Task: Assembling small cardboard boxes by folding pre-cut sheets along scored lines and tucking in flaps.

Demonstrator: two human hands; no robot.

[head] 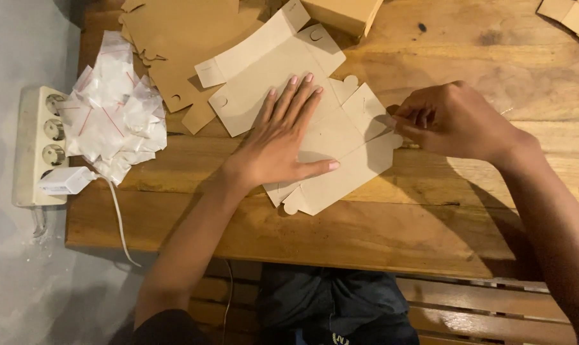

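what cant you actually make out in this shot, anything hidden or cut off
- Head view: the flat tan cardboard box blank is partly covered by the left hand.
- The right hand curls over the blank's right flap; its fingertips are hidden.
- The folded brown cardboard box is cut off by the top edge.
- The pile of small clear plastic bags: contents too small to tell.
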